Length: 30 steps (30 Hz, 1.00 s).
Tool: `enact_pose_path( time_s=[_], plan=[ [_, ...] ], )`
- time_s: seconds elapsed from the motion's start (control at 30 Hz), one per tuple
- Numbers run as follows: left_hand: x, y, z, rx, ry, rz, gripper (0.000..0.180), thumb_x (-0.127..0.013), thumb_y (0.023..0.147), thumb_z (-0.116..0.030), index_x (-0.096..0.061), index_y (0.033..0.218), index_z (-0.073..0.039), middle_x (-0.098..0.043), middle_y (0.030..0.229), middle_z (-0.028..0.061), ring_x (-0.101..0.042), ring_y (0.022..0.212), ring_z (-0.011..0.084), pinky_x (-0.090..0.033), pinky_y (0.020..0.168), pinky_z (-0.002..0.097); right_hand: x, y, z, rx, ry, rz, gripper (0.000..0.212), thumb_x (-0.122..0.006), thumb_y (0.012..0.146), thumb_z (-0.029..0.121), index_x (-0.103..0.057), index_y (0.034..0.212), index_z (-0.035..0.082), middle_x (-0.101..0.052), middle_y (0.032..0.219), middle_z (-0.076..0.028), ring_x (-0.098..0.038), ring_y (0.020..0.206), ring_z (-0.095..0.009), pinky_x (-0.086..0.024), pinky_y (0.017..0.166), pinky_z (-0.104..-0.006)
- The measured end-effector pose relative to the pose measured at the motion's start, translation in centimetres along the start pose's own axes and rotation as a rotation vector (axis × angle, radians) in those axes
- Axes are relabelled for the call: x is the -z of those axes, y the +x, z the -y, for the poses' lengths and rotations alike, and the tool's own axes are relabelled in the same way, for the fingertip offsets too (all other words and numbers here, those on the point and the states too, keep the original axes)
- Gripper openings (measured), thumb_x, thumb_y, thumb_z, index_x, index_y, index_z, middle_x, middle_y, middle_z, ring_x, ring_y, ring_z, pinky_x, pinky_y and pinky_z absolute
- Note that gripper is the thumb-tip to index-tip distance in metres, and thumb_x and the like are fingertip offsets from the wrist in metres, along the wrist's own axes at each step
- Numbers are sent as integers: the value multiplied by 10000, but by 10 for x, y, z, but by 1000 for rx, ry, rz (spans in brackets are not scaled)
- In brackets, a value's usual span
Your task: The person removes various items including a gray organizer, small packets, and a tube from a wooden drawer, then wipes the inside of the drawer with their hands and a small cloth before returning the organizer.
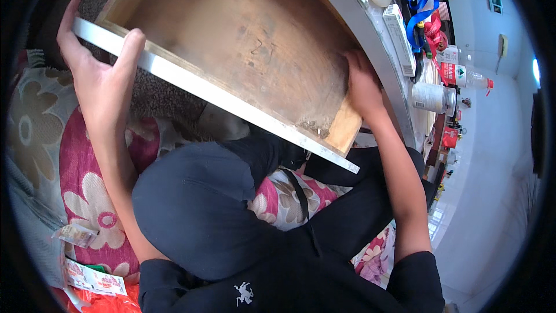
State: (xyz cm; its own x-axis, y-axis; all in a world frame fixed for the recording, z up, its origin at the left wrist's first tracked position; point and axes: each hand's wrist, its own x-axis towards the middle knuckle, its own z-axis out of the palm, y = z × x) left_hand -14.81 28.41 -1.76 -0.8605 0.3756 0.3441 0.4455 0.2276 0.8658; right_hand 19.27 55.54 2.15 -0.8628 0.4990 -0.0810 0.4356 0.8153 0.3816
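Note:
A wooden drawer (226,11) with a white front panel (231,101) is tilted above my lap, its inside facing me. Dark handwritten marks and smudges show on its bare bottom, and crumbly debris (313,126) lies in the corner nearest my right knee. My left hand (104,72) grips the left end of the white panel, thumb on one side and fingers on the other. At the opposite side my right hand (365,87) is closed over the drawer's side wall, its fingertips reaching inside.
A long white tabletop (370,35) runs close along the right, crowded with a white box (399,40), a blue lanyard (416,23), a clear jar (431,98) and a bottle (463,75). Flowered cushion fabric (92,185) and a red plastic bag (110,301) lie at left.

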Motion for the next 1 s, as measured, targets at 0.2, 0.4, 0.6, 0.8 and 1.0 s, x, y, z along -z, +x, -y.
enact_pose_path(
  time_s=[0.2,0.4,0.6,0.8,1.0],
  plan=[
    [4,4,19,-110,95,-32,828,-774,757,-335,-390,1440,-68,-423,1395,247,-467,1273,358,-367,1076,411,7,48,8,-365,555,-200,472,-556,965,344,-548,1327,40,-551,1358,-177,-474,1285,-338,-337,1082,-394],
    [-3,0,14,-77,126,-7,761,-793,771,-344,-458,1337,40,-585,1180,212,-622,1034,272,-476,927,348,-30,43,-32,-123,-12,-307,223,-497,961,160,-647,1110,89,-612,1170,-177,-546,1145,-368,-418,1013,-421],
    [-2,-6,-39,-31,16,-7,797,-629,687,-44,-331,1426,-34,-447,1317,165,-558,1010,204,-499,844,288,-46,36,-34,-427,271,-299,247,-492,924,81,-631,1127,71,-598,1164,-202,-533,1159,-369,-435,995,-416],
    [-9,-1,-19,43,26,-93,788,-623,690,-40,-330,1422,-30,-446,1327,172,-565,1023,217,-512,836,293,-34,17,-35,-346,176,-94,254,-502,892,14,-628,1109,49,-607,1072,-193,-562,1060,-380,-452,930,-416],
    [-25,-2,-58,279,-46,-53,784,-625,694,-34,-335,1422,-42,-460,1292,167,-584,956,205,-519,813,290,-3,-10,-11,-139,95,101,233,-543,875,30,-631,1090,31,-611,1120,-196,-560,1085,-385,-439,956,-433]
  ],
)
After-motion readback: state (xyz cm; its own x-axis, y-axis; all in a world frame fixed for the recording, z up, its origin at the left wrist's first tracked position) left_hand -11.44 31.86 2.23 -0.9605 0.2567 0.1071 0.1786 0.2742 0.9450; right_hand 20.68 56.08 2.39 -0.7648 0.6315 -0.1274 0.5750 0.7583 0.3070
